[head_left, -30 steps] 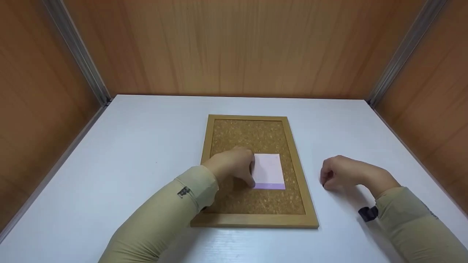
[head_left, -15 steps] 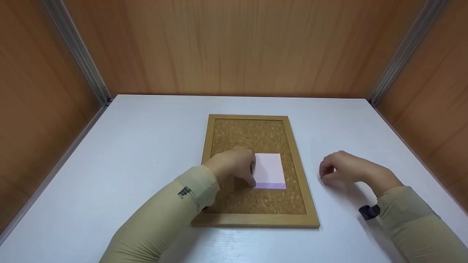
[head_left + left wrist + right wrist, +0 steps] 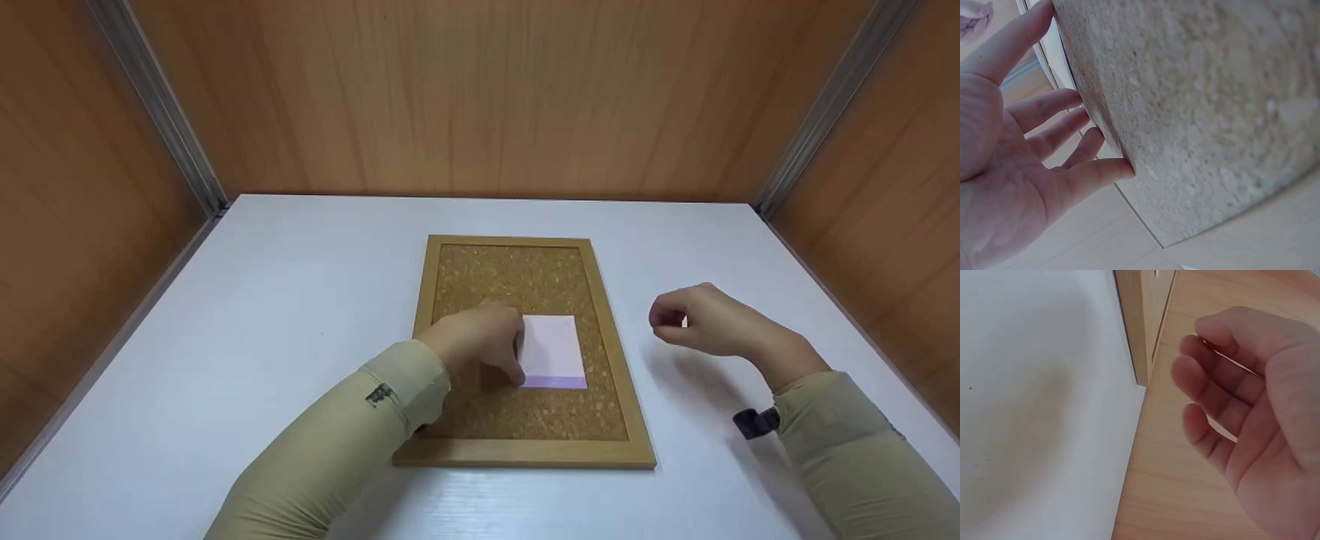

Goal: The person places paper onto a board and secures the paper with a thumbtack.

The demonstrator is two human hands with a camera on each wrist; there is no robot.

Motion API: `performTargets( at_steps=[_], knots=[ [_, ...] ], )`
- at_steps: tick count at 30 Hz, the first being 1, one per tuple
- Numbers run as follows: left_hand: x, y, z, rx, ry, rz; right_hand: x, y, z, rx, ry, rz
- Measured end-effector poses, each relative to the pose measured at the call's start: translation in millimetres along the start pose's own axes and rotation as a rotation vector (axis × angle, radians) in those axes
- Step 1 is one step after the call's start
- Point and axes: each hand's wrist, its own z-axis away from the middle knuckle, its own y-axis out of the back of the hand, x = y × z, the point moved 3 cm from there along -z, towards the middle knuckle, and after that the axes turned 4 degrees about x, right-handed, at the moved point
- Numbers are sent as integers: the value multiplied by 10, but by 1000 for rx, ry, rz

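Observation:
A framed corkboard lies flat on the white table. On its cork is a square pale pink paper note with a purple strip along the near edge. My left hand spreads over the note's left side, thumb at its lower left corner. In the left wrist view the fingertips rest on the cork. Right of the board, my right hand is raised over the table. Its thumb and index finger pinch something small and dark, almost wholly hidden between the tips; I cannot tell its kind.
Wood-grain panels stand behind the white table and at both sides. Grey metal posts mark the back corners. A small black device sits at the right wrist.
My right hand has risen from the table and drifted slightly left, toward the board; a dark speck showed at its fingertips earlier. The left hand and the note have stayed put.

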Motion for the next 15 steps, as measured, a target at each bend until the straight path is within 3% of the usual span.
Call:
performTargets(
  at_steps=[8, 15],
  knots=[
    [11, -2, -1, -5, 16, 7, -32, 36, -63, 52, 16, 41],
    [12, -2, 3, -10, 27, 17, -17, 22, -142, 17, -16, 91]
  ],
)
